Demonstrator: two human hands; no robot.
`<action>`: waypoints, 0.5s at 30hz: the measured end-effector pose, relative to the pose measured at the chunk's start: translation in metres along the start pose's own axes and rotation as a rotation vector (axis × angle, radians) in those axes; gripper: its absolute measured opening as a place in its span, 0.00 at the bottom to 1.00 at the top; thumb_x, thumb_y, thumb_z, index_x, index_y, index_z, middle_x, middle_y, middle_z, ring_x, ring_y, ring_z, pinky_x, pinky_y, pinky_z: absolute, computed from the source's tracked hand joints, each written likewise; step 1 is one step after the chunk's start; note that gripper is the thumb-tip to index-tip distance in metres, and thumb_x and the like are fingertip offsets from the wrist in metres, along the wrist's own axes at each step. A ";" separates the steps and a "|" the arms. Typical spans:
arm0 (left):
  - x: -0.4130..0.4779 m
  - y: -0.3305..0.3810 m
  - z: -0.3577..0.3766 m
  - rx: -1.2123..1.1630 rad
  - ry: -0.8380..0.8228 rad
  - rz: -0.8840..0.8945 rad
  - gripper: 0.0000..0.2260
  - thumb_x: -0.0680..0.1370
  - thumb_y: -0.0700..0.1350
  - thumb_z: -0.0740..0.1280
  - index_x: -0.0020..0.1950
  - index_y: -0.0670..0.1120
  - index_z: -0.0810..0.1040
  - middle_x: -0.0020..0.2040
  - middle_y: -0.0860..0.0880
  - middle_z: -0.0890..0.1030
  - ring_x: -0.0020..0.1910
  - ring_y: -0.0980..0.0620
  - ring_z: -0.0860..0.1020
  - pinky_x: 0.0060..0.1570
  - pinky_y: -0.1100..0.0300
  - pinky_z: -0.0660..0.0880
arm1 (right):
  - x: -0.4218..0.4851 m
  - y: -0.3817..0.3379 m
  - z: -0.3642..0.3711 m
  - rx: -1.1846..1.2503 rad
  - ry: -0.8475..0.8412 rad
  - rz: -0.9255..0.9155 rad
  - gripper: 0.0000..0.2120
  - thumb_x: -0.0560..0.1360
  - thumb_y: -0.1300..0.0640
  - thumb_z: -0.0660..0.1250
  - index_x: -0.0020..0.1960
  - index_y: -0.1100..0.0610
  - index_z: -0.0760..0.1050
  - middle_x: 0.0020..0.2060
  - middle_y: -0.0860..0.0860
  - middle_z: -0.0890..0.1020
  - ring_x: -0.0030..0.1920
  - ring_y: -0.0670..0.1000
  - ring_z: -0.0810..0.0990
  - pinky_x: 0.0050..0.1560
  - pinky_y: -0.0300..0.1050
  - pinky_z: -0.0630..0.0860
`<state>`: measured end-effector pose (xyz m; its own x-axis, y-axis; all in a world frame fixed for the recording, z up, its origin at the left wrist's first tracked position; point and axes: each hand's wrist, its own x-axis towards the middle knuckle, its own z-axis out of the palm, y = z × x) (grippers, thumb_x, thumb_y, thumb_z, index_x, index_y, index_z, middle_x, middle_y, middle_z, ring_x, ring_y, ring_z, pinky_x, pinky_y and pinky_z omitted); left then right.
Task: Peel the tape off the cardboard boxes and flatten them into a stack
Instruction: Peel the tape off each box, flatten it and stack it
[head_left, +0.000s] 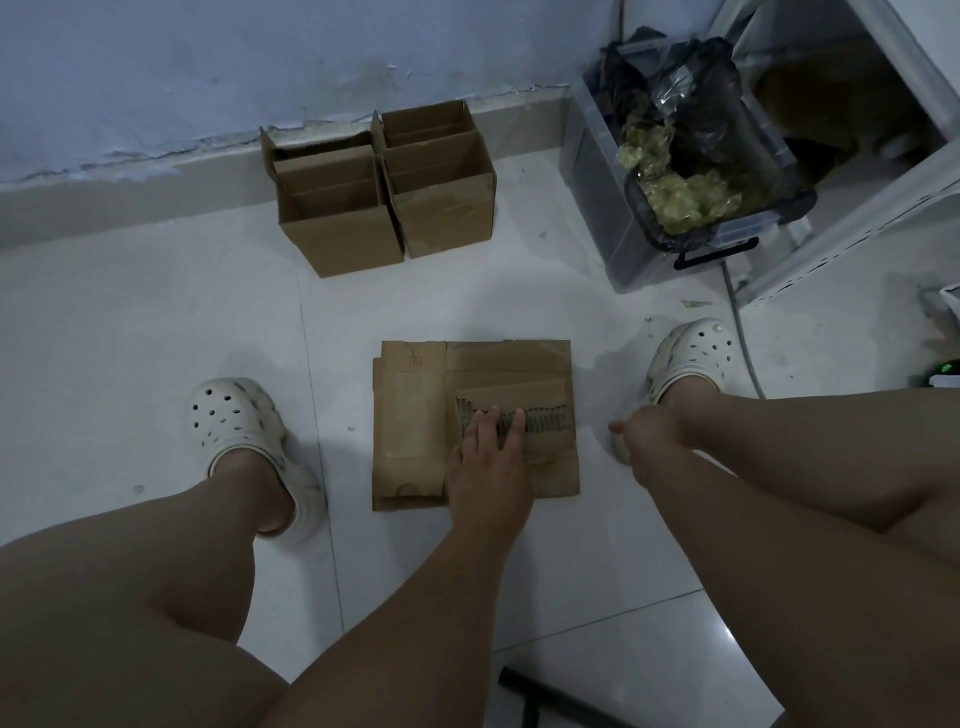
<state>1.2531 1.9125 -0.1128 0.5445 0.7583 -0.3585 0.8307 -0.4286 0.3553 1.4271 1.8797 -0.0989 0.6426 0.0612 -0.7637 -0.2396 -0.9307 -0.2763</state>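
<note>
Though our right hand (644, 436) blurs and we cannot tell its grip, left hand (488, 457) presses flat-fingered on brown cardboard (410, 415), corrugation exposed.

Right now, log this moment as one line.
left hand pressing flattened cardboard stack | right hand beside stack, grip unclear | two open boxes upright

Right hand (647, 434) — blurred, grip unclear
</note>
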 end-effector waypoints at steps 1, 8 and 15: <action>0.000 0.000 0.002 -0.010 0.012 -0.010 0.30 0.77 0.43 0.59 0.77 0.53 0.52 0.77 0.46 0.54 0.76 0.47 0.51 0.71 0.48 0.58 | -0.001 0.001 -0.001 -0.276 0.021 -0.118 0.19 0.80 0.59 0.59 0.71 0.57 0.68 0.67 0.55 0.71 0.67 0.53 0.71 0.60 0.42 0.70; -0.002 0.003 -0.002 0.010 0.006 -0.009 0.29 0.78 0.44 0.58 0.77 0.53 0.53 0.76 0.45 0.55 0.75 0.47 0.52 0.69 0.47 0.60 | -0.023 -0.037 0.007 0.370 0.069 -0.141 0.20 0.77 0.42 0.58 0.47 0.61 0.69 0.40 0.54 0.75 0.41 0.54 0.74 0.44 0.46 0.69; 0.001 0.005 -0.003 -0.006 0.034 -0.025 0.27 0.78 0.45 0.60 0.76 0.53 0.57 0.74 0.46 0.60 0.73 0.45 0.56 0.65 0.48 0.66 | -0.015 -0.057 0.014 0.316 0.060 -0.280 0.09 0.74 0.66 0.60 0.39 0.56 0.65 0.35 0.52 0.69 0.41 0.51 0.72 0.43 0.42 0.69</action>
<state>1.2577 1.9126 -0.1086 0.5192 0.7849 -0.3381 0.8433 -0.4064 0.3516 1.4208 1.9363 -0.0794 0.7534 0.2666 -0.6011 -0.2547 -0.7245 -0.6405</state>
